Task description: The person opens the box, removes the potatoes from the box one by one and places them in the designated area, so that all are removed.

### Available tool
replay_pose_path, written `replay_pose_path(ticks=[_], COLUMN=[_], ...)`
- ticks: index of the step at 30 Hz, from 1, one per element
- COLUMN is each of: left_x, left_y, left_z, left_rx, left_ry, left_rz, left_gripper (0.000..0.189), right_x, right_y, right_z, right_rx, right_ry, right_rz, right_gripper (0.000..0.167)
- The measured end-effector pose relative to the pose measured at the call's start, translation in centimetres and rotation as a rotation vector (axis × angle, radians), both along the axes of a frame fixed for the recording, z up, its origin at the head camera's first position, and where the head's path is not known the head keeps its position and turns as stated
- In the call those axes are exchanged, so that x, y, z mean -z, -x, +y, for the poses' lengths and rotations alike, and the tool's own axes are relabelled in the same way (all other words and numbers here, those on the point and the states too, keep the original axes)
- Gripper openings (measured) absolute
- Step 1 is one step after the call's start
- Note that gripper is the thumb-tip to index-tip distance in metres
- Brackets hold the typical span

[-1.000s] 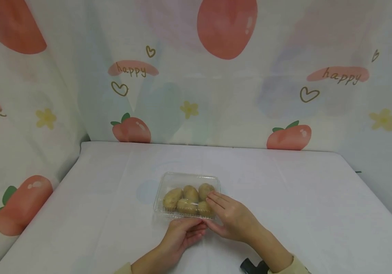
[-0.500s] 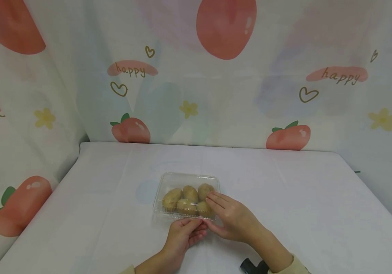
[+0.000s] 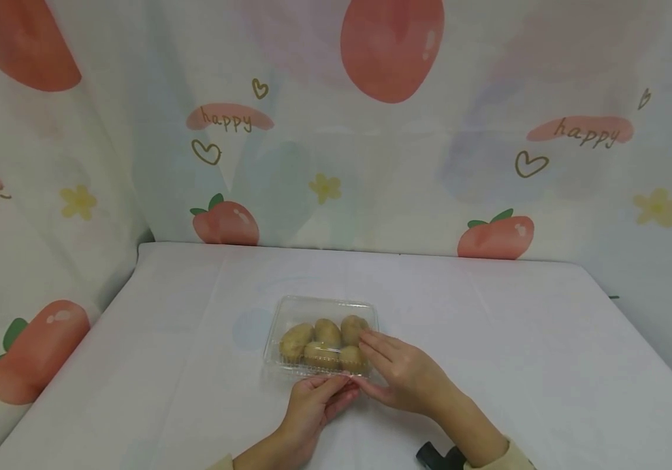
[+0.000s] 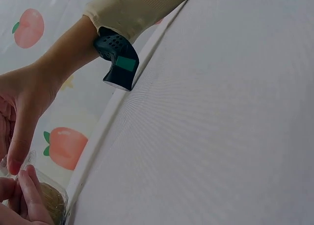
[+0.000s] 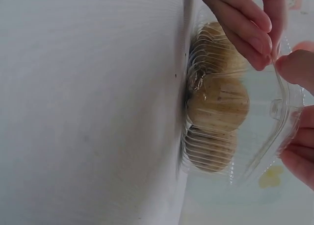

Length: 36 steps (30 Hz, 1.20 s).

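Observation:
A clear plastic container (image 3: 324, 306) with a hinged-looking lid stands on the white table, and several potatoes (image 3: 297, 342) lie inside it. At its front rim my left hand (image 3: 311, 408) pinches the edge between thumb and fingers. My right hand (image 3: 411, 378) grips the front right corner, fingers over the lid and thumb at the rim right beside the left fingertips. The right wrist view shows the ribbed container wall (image 5: 216, 149) and the lid edge (image 5: 279, 107) between both hands. In the left wrist view, the container is mostly hidden behind fingers (image 4: 32, 198).
A white cloth covers the table (image 3: 488, 339). Behind and to the left hang curtains (image 3: 383, 176) printed with peaches, hearts and flowers. A black wrist band (image 4: 117, 58) sits on the right forearm below a beige sleeve (image 4: 132, 12).
The right hand's fingers have slid slightly right over the lid. The left hand has shifted a little to the right along the rim; the container stays in place.

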State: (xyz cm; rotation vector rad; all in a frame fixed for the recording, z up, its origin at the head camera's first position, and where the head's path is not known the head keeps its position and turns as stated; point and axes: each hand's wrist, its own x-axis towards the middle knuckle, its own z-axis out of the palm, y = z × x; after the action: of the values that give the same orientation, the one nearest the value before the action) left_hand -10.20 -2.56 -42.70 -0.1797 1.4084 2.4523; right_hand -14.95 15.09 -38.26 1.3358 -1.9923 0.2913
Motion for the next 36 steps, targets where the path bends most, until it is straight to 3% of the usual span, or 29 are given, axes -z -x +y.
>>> replay_pose_path(ticks=[14, 23, 36], left_x=[0.1, 0.1, 0.1], left_y=[0.2, 0.1, 0.1], left_z=[0.0, 0.1, 0.1], left_rx=[-0.005, -0.022, -0.044], left_ry=[0.025, 0.037, 0.023], left_rz=[0.056, 0.05, 0.056], left_gripper=[0.025, 0.026, 0.026], right_x=[-0.8, -0.6, -0.5], right_y=[0.3, 0.7, 1.0], right_z=[-0.3, -0.3, -0.6], right_rx=[-0.011, -0.054, -0.076], right_ry=[-0.097, -0.109, -0.104], right_rz=[0.152, 0.233, 0.276], right_gripper=[0.041, 0.038, 0.036])
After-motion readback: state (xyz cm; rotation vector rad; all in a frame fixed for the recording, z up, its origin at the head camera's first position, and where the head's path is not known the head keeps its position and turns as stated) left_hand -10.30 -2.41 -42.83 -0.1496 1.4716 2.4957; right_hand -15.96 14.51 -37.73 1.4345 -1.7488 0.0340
